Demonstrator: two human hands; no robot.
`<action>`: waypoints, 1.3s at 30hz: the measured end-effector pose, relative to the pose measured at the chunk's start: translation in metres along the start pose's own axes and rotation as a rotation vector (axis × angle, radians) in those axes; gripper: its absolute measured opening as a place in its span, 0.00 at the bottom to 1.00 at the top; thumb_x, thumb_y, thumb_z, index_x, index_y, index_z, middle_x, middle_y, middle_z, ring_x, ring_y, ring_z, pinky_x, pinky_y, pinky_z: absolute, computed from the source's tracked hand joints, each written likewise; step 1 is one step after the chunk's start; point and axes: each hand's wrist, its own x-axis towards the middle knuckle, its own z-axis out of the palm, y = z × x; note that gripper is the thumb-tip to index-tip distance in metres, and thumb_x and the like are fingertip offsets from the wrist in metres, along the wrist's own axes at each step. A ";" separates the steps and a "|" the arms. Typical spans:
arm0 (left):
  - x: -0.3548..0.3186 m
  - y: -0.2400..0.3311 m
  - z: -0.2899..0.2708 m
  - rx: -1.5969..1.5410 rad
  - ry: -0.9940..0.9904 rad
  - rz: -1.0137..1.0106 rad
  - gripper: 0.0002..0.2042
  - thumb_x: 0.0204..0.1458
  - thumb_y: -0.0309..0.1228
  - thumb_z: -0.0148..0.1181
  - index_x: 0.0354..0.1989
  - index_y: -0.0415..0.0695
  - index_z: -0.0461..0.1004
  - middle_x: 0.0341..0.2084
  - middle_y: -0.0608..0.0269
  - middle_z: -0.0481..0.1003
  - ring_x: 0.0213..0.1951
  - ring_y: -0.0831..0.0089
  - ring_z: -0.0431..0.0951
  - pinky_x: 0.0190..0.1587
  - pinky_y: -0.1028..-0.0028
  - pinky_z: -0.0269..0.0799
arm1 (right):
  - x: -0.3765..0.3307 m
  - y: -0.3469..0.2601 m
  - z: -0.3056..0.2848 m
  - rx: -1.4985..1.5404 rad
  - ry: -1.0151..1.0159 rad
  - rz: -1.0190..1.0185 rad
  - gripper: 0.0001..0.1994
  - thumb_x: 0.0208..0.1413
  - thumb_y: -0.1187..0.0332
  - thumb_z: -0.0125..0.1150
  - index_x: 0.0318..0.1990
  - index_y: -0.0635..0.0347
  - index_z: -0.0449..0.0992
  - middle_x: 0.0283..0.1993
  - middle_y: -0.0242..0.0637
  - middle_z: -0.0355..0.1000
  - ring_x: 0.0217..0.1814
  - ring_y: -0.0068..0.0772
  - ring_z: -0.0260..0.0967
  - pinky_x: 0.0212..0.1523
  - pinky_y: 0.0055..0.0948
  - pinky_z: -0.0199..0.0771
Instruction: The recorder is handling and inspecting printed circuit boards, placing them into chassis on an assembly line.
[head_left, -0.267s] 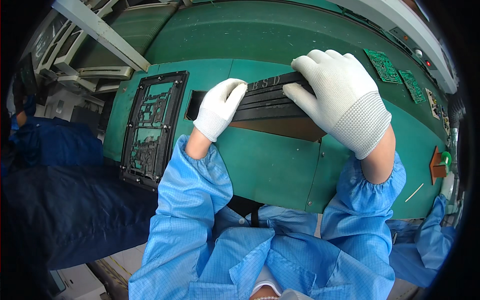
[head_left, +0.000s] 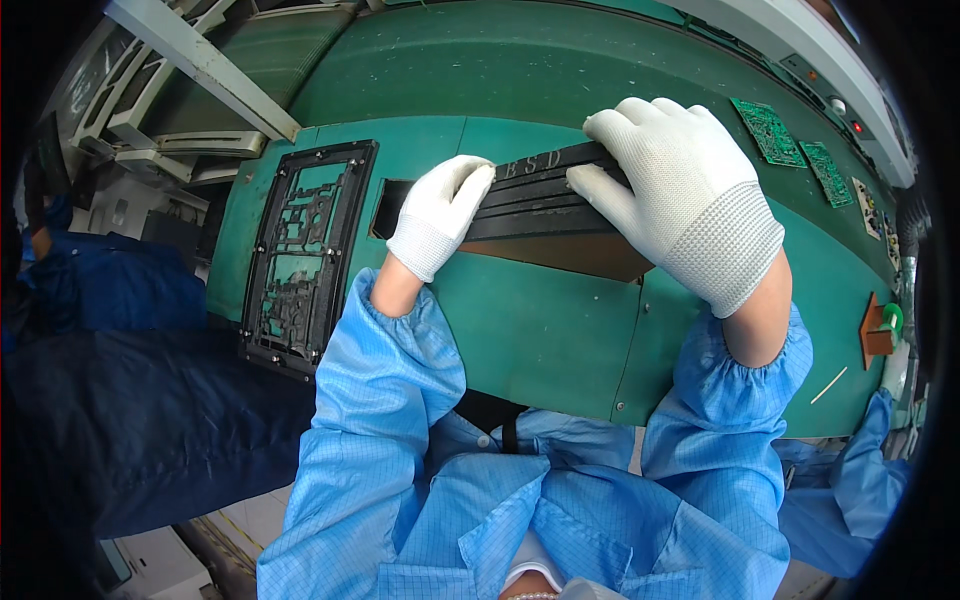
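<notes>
A long black ribbed plastic piece (head_left: 540,195) with pale lettering spans the space between my hands, over a rectangular opening in the green table. My left hand (head_left: 442,212), in a white knit glove, pinches the piece at its left end with thumb and fingers. Around its right end my right hand (head_left: 672,190), gloved the same way, is closed, with the thumb on the near side and the fingers over the far edge. Below the piece, a brown surface (head_left: 570,257) shows inside the opening. Both gloves hide the ends of the piece.
Left of my hands lies a black frame fixture (head_left: 308,255) with cutouts and screws. Green circuit boards (head_left: 768,130) lie at the far right. A brown holder with a green spool (head_left: 882,328) and a thin pale stick (head_left: 828,385) are on the right. A blue sleeve (head_left: 868,470) shows lower right.
</notes>
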 end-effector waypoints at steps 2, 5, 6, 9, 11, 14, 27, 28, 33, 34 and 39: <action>0.000 0.000 0.001 -0.011 -0.002 0.003 0.13 0.64 0.35 0.57 0.44 0.35 0.78 0.37 0.51 0.80 0.40 0.62 0.81 0.47 0.70 0.75 | 0.000 0.001 0.001 -0.011 -0.007 0.003 0.16 0.60 0.57 0.62 0.42 0.62 0.79 0.37 0.44 0.75 0.43 0.47 0.75 0.48 0.39 0.73; 0.000 0.003 0.001 0.010 -0.004 0.003 0.13 0.65 0.35 0.57 0.44 0.35 0.78 0.37 0.51 0.80 0.40 0.62 0.81 0.47 0.70 0.74 | -0.001 0.000 0.001 -0.001 -0.001 0.006 0.16 0.60 0.57 0.63 0.43 0.63 0.79 0.37 0.44 0.75 0.43 0.47 0.75 0.48 0.39 0.73; 0.000 0.000 0.002 -0.015 -0.004 -0.013 0.13 0.65 0.35 0.57 0.44 0.35 0.78 0.37 0.51 0.80 0.40 0.62 0.81 0.47 0.70 0.74 | -0.001 0.000 0.000 -0.002 0.000 0.005 0.16 0.60 0.57 0.63 0.43 0.63 0.79 0.37 0.44 0.75 0.43 0.47 0.75 0.48 0.39 0.73; -0.001 0.000 0.002 -0.028 -0.004 -0.025 0.13 0.65 0.35 0.57 0.44 0.34 0.78 0.38 0.51 0.80 0.40 0.62 0.81 0.47 0.70 0.75 | -0.001 0.000 0.000 -0.030 -0.025 0.013 0.16 0.59 0.57 0.63 0.43 0.63 0.79 0.37 0.44 0.76 0.43 0.46 0.75 0.48 0.39 0.73; -0.001 0.001 0.003 -0.020 -0.004 -0.019 0.13 0.65 0.35 0.57 0.45 0.34 0.78 0.38 0.51 0.80 0.41 0.63 0.81 0.47 0.71 0.75 | -0.002 0.000 -0.001 -0.005 -0.007 0.000 0.16 0.60 0.57 0.63 0.43 0.63 0.79 0.37 0.44 0.76 0.43 0.46 0.75 0.49 0.39 0.73; 0.000 0.000 0.004 -0.014 0.000 -0.003 0.13 0.65 0.35 0.57 0.45 0.34 0.78 0.38 0.51 0.80 0.41 0.63 0.81 0.47 0.71 0.75 | -0.002 -0.001 -0.002 -0.022 -0.035 0.017 0.16 0.60 0.57 0.63 0.43 0.63 0.79 0.37 0.44 0.76 0.43 0.46 0.75 0.50 0.39 0.73; 0.001 0.003 0.002 -0.020 0.003 0.033 0.13 0.65 0.34 0.57 0.44 0.35 0.78 0.38 0.51 0.80 0.41 0.62 0.80 0.48 0.70 0.74 | -0.001 -0.002 -0.013 0.564 -0.011 -0.389 0.15 0.49 0.66 0.71 0.44 0.62 0.80 0.37 0.42 0.77 0.40 0.47 0.76 0.43 0.39 0.74; 0.000 0.006 0.000 0.017 0.003 0.053 0.13 0.65 0.34 0.57 0.44 0.35 0.78 0.38 0.51 0.80 0.41 0.62 0.80 0.48 0.70 0.74 | 0.000 -0.004 -0.017 0.699 -0.048 -0.434 0.16 0.48 0.67 0.72 0.44 0.63 0.80 0.37 0.43 0.78 0.39 0.47 0.76 0.43 0.39 0.74; 0.000 -0.002 0.003 -0.034 0.005 -0.001 0.14 0.64 0.36 0.57 0.45 0.35 0.79 0.38 0.49 0.80 0.41 0.60 0.81 0.48 0.68 0.75 | -0.001 -0.014 -0.007 1.463 -0.247 -0.766 0.17 0.55 0.70 0.71 0.45 0.77 0.79 0.40 0.54 0.79 0.38 0.48 0.79 0.33 0.37 0.79; 0.000 -0.002 0.001 -0.032 0.006 -0.002 0.14 0.64 0.36 0.57 0.45 0.35 0.79 0.38 0.49 0.80 0.41 0.60 0.81 0.48 0.68 0.75 | 0.000 -0.017 -0.007 1.483 -0.226 -0.823 0.17 0.56 0.69 0.70 0.46 0.78 0.79 0.40 0.55 0.79 0.37 0.48 0.79 0.33 0.37 0.79; 0.003 0.003 0.002 0.016 -0.058 -0.046 0.13 0.67 0.32 0.54 0.50 0.32 0.76 0.39 0.56 0.80 0.43 0.75 0.79 0.50 0.76 0.74 | -0.006 -0.033 -0.006 1.692 -0.204 -0.939 0.15 0.59 0.70 0.66 0.49 0.75 0.80 0.43 0.52 0.79 0.39 0.49 0.79 0.38 0.37 0.79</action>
